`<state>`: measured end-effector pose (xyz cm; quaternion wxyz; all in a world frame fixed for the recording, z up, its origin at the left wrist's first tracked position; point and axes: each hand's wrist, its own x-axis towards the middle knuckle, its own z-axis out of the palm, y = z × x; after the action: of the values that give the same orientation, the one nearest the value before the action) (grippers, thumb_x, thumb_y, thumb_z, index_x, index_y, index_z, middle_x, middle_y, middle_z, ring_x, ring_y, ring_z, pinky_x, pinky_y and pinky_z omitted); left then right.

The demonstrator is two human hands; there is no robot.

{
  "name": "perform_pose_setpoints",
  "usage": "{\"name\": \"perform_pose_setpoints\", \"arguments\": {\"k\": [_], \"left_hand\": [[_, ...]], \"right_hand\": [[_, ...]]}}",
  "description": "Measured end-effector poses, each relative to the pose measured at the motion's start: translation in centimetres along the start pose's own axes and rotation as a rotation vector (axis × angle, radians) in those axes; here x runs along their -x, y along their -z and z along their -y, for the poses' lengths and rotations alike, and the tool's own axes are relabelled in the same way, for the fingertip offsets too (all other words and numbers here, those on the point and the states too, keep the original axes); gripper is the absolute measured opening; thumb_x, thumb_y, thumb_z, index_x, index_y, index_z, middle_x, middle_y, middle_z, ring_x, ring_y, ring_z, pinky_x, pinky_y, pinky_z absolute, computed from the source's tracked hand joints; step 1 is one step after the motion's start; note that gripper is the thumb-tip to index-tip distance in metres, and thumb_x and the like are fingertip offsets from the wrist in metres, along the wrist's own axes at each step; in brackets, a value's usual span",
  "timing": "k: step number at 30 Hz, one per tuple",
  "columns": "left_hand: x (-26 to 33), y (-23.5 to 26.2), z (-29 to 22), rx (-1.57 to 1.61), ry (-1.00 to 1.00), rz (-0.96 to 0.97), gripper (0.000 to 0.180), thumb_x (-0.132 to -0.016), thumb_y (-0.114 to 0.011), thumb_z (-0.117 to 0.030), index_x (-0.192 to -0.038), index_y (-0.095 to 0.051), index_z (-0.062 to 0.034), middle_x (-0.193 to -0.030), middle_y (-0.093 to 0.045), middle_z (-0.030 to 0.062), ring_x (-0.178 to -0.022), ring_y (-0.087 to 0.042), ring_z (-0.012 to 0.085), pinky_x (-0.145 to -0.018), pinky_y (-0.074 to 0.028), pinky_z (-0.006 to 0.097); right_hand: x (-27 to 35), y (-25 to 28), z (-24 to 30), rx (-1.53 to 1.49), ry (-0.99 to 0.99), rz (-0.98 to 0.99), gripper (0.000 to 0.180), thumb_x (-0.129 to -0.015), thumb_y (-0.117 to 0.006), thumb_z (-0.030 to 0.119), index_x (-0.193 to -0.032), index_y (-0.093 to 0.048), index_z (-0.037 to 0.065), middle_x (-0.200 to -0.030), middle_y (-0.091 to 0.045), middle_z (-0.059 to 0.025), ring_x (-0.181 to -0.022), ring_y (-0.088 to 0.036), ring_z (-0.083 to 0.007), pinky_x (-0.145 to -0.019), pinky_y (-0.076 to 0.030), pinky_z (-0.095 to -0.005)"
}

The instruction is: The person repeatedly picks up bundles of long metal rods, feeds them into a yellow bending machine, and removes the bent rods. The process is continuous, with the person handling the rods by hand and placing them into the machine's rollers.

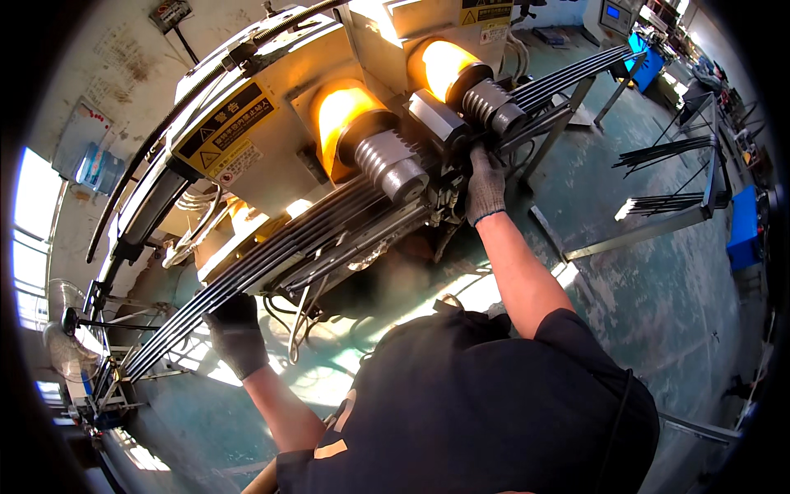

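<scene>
I've got the bundle of long dark steel rods [271, 255] lying in the machine's feed track, running from the low left up under the two ribbed rollers [395, 160] and out onto the rack at the upper right. My gloved left hand [237, 333] is curled around the rods near their low end; my gloved right hand [485, 188] is up by the second roller [492, 103], fingers resting on the rods and the guide there, though I can't tell whether it's actually gripping. The risk, as I judge it: that right glove sits just beside a ribbed roller, and a snagged fingertip could be drawn in. The rods could also slide apart and pinch my left hand if the bundle shifts. Labels now: a yellow-and-black rectangular warning label [224, 123] sits on the cream housing, upper left, with a smaller white sticker [240, 162] right below it. Another yellow-and-black label [485, 12] is at the top of the housing. A small dark plate [169, 13] hangs on the wall, with a pale paper sheet [81, 132] lower left and a blue water jug [100, 168] beside it.
</scene>
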<state>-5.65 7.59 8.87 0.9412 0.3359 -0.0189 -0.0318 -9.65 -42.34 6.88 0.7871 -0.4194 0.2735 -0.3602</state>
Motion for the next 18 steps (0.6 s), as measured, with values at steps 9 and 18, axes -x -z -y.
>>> {"name": "perform_pose_setpoints", "arguments": {"k": [9, 18], "left_hand": [[-4.4, -13.3, -7.5, -0.525, -0.381, -0.165, 0.052, -0.104, -0.056, -0.035, -0.126, -0.059, 0.0127, -0.123, -0.067, 0.0222, -0.112, -0.066, 0.0277, -0.094, -0.057, 0.034], [-7.2, -28.7, -3.1, -0.769, -0.618, 0.012, 0.038, -0.102, -0.055, -0.020, -0.126, -0.058, 0.0092, -0.116, -0.071, 0.0200, -0.099, -0.073, 0.0255, -0.083, -0.061, 0.029]], "right_hand": [[-5.0, -0.6, 0.4, -0.096, -0.160, 0.027, 0.035, -0.094, -0.062, 0.034, -0.118, -0.068, 0.009, -0.115, -0.068, -0.0085, -0.101, -0.066, -0.0210, -0.080, -0.056, -0.0387], [-18.1, 6.1, -9.6, 0.668, 0.616, 0.697, 0.024, -0.087, -0.063, 0.026, -0.106, -0.077, 0.019, -0.122, -0.071, -0.0047, -0.112, -0.067, -0.0245, -0.091, -0.056, -0.0419]]}}
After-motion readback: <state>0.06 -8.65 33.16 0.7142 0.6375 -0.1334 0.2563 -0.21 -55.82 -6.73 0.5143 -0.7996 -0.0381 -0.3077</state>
